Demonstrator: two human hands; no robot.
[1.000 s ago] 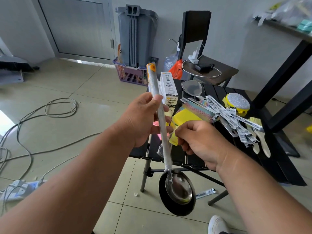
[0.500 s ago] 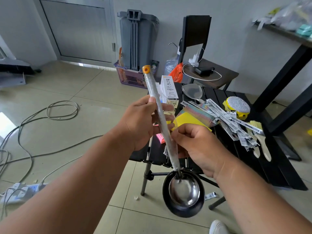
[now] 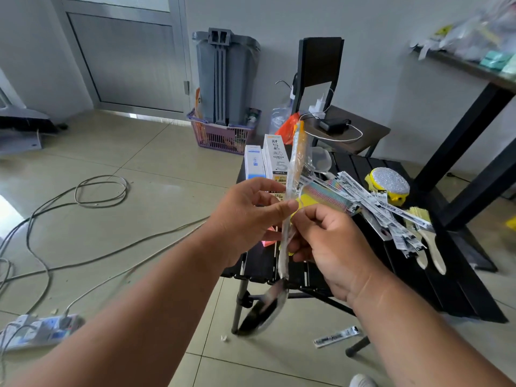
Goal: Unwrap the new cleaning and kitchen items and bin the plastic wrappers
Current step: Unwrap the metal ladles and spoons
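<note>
A steel ladle [image 3: 268, 305] with a long handle in clear plastic wrap [image 3: 297, 160] stands nearly upright in front of me, bowl down and blurred. My left hand [image 3: 245, 219] pinches the wrapped handle at mid-length between thumb and fingers. My right hand [image 3: 332, 247] grips the handle just below it. The orange tip of the handle shows through loose, puffed wrap at the top. Behind the hands, a low black table [image 3: 418, 277] carries two white boxes [image 3: 275, 156], a yellow sponge pack [image 3: 308, 201], several packaged strips [image 3: 371, 202], a yellow scrubber [image 3: 389, 184] and wooden brushes [image 3: 428, 241].
A grey bin [image 3: 226, 76] stands in a purple basket [image 3: 220, 136] by the wall. A black chair [image 3: 343, 129] holds a charger and cable. Cables [image 3: 92, 191] and a power strip [image 3: 39, 329] lie on the tiled floor at left. One wrapper strip [image 3: 336, 336] lies under the table.
The ladle has swung from tilted to nearly upright and its bowl has turned edge-on. The wrap has loosened and bunched at the handle's top. My right hand has opened its grip slightly.
</note>
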